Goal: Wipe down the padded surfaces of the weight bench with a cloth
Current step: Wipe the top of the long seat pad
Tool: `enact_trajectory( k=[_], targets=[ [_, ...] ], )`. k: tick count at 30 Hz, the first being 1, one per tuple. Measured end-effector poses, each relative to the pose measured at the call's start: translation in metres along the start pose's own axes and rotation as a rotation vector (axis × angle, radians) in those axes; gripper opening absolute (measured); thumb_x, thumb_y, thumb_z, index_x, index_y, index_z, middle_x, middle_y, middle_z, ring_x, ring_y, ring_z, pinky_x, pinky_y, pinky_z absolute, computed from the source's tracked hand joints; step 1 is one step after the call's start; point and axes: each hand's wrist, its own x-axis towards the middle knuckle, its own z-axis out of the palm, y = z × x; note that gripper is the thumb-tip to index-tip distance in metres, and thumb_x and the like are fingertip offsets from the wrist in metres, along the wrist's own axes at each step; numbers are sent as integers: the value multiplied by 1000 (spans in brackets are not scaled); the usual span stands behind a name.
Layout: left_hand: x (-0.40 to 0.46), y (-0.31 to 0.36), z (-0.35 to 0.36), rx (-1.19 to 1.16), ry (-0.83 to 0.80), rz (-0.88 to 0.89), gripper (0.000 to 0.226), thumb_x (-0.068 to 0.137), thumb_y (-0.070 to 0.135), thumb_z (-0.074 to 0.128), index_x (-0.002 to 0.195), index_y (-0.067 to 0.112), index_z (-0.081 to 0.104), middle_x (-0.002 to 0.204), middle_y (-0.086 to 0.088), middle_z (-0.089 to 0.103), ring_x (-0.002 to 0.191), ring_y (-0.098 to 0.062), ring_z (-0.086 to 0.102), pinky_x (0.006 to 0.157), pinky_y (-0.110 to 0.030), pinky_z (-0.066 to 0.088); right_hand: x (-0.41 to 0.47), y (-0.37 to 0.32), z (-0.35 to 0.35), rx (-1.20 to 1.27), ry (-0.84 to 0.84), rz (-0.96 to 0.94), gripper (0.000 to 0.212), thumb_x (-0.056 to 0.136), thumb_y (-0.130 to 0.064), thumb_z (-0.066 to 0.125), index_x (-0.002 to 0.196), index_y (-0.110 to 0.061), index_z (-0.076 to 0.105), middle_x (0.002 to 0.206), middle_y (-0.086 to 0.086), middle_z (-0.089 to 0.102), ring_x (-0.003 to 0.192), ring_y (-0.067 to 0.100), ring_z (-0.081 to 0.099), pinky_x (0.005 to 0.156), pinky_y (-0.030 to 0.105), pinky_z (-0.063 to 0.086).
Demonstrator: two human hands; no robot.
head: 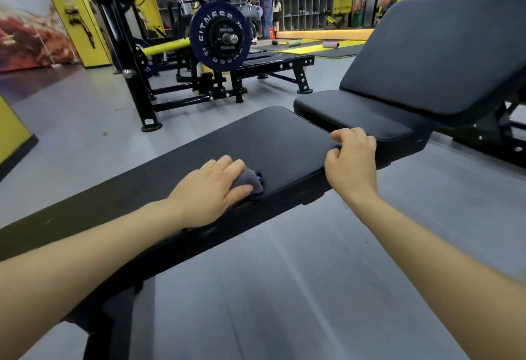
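Near the pad's (pixel 273 137) front edge, left hand (pixel 210 191) presses cloth (pixel 250 179).

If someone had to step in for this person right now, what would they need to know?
Left hand: pressing a bunched grey cloth onto the flat bench pad, near its front edge.
Right hand: no cloth, grip curled over that pad's end corner, bracing it.
Done: cannot tell which areas are already wiped.
Left: the rest of this pad, then perhaps the neighbouring bench's seat pad and inclined back pad.
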Motion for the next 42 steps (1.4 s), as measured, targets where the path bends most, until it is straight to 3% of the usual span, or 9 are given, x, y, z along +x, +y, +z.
enact_trajectory(
  k=[3,7,13,17,24,31,38,42],
  targets=[
    [14,6,3,60,20,-71,36,95,51,32,112,21,42,106,3,42,100,-24,44,80,-38,41,-2,-7,4,-13,-16,-21,38,87,3,39,120,-3,54,123,9,50,116,25,34,76,13,20],
    [56,37,8,34,87,-80,37,95,50,32,113,19,41,114,-2,42,107,-26,41,77,-37,33,-4,-14,10,-31,-27,-42,37,86,3,40,119,-3,54,122,10,51,115,26,35,82,20,27],
    [15,5,8,-4,82,-6,34,94,51,34,108,21,42,101,4,41,94,-22,43,77,-36,39,-2,-26,22,-66,-44,-85,38,86,1,41,121,-6,54,124,9,51,116,26,36,95,30,30],
    [-14,-36,5,-41,-1,-180,35,92,53,35,107,23,43,100,5,42,97,-22,44,84,-42,42,-2,-34,32,-134,-71,-130,35,88,-6,43,119,-10,56,123,6,55,116,26,39,96,32,31],
    [66,-22,11,-29,13,-332,37,95,50,35,114,19,40,121,-6,42,116,-30,39,81,-40,32,-4,-35,34,-262,-70,-171,31,91,-13,42,118,-15,58,121,2,57,112,27,42,89,34,30],
    [17,-10,9,-43,41,-114,37,94,51,36,109,19,42,105,1,43,98,-24,42,84,-43,41,9,-54,42,-274,-77,-300,33,90,-14,45,121,-16,55,122,2,54,115,25,40,91,34,26],
    [95,-53,20,-25,48,-353,40,95,52,34,116,19,41,124,-8,43,117,-31,41,86,-43,36,14,-51,54,-406,-149,-264,32,95,-21,37,123,-17,51,122,3,52,115,25,39,93,36,26],
    [85,-50,16,-73,12,-327,38,95,51,35,114,19,39,123,-7,42,117,-30,40,89,-44,36,12,-51,54,-460,-171,-294,32,97,-29,34,118,-20,55,117,3,55,111,25,41,89,37,29]
  ],
)
